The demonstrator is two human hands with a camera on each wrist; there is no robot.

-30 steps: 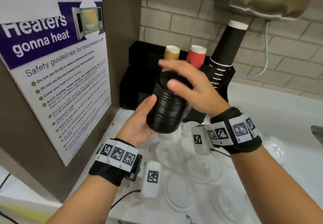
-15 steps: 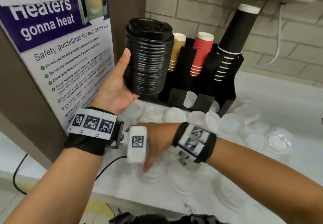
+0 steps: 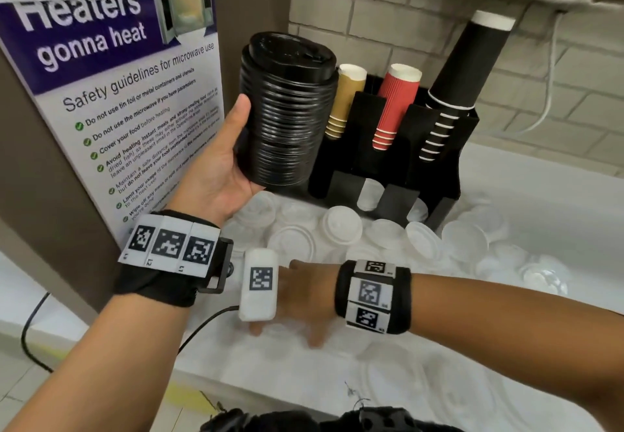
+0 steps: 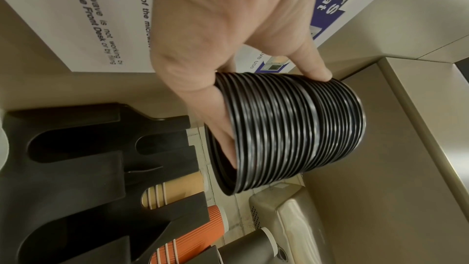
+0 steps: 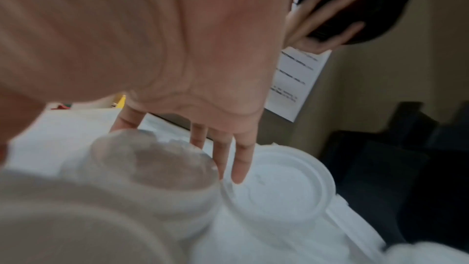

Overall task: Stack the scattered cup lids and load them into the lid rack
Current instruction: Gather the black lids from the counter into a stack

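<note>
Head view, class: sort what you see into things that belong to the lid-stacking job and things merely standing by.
Belong to the job:
- tall stack of black plastic lids, held by left hand
- scattered white plastic lids
- black lid rack
- right hand

Standing by:
- red ribbed paper cups
- microwave safety poster

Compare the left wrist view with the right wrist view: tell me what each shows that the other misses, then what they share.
Only the left wrist view shows the ribbed side of the black lid stack, with the left hand gripping it, and the rack's tan cups and orange cups.

Only the right wrist view shows the right hand, fingers straight, reaching down to a clear domed lid and a flat white lid on the counter.

Both show the stack in the left hand, the poster and the black rack.
</note>
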